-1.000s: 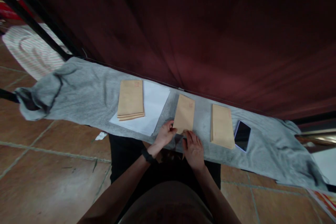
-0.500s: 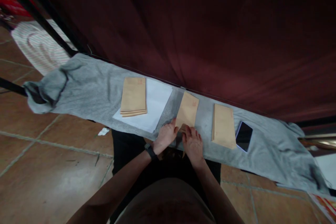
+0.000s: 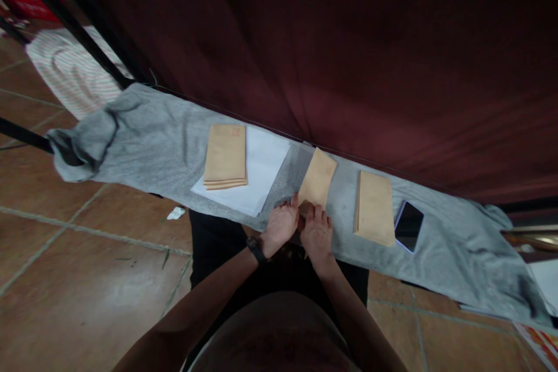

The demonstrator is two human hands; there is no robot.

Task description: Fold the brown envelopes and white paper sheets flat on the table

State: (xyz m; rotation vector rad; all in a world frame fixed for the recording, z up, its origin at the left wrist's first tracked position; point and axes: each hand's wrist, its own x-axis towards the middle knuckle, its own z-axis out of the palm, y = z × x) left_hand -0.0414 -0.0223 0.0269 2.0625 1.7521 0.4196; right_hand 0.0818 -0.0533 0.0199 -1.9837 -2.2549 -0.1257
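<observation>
A brown paper envelope (image 3: 318, 177) lies slightly tilted on the grey cloth in front of me, its near end under my fingers. My left hand (image 3: 281, 225), with a dark watch on the wrist, pinches the envelope's lower left corner. Curled over the near edge, the fingers of my right hand (image 3: 317, 235) press on the folded end. My hands hide most of that fold. To the left, a stack of brown envelopes (image 3: 225, 154) rests on white paper sheets (image 3: 265, 168). Another pile of envelopes (image 3: 375, 206) lies to the right.
A phone (image 3: 408, 225) with a purple edge sits right of the right pile. The grey cloth (image 3: 157, 133) covers a narrow bench. Behind it hangs a dark red curtain (image 3: 326, 58). Black metal bars (image 3: 82, 23) stand at left, beside a striped cloth (image 3: 78, 70).
My right hand has shifted slightly left, closer to my left hand, and its fingers curl further over the envelope's near end. The envelope tilts a little more to the right. The camera view has shifted slightly.
</observation>
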